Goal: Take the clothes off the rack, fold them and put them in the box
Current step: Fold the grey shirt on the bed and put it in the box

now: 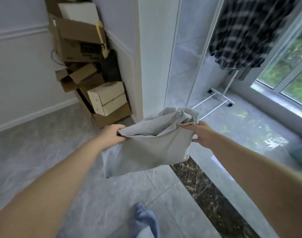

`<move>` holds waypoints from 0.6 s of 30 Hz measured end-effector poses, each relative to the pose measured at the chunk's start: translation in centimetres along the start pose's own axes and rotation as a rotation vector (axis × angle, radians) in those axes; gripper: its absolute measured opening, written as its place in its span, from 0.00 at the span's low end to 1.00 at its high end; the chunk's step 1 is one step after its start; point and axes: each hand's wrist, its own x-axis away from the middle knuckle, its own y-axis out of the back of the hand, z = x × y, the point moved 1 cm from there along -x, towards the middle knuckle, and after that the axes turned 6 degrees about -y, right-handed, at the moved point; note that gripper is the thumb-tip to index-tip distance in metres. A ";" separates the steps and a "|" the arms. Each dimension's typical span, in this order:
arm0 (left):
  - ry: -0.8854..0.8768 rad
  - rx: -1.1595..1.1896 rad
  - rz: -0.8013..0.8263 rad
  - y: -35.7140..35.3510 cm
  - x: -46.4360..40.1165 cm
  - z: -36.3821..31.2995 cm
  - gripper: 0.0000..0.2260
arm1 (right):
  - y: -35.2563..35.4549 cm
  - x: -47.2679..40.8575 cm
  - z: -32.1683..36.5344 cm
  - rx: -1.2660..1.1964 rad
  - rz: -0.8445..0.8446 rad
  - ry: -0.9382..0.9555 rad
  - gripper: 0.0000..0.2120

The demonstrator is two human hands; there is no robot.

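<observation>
- Print on the stacked cardboard boxes [81,48] is too blurred to read.
- The grey garment [146,145] hangs between both hands: left hand [112,133] and right hand [200,133] each grip a top corner.

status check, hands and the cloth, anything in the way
Left hand and right hand each grip the grey cloth, held in air. Plaid shirt on rack. Nothing in the way.
</observation>
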 end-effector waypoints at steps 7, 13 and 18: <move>-0.116 -0.038 0.047 0.9 -12.0 -0.6 0.12 | 2.0 -7.9 5.6 -0.020 -0.151 -0.021 0.22; -0.083 -0.008 0.051 1.7 -20.0 -0.7 0.13 | 3.2 -14.5 11.0 -0.005 -0.156 -0.032 0.21; -0.009 0.034 0.058 0.9 -25.4 -0.6 0.10 | 4.5 -21.5 13.4 0.050 -0.106 -0.046 0.19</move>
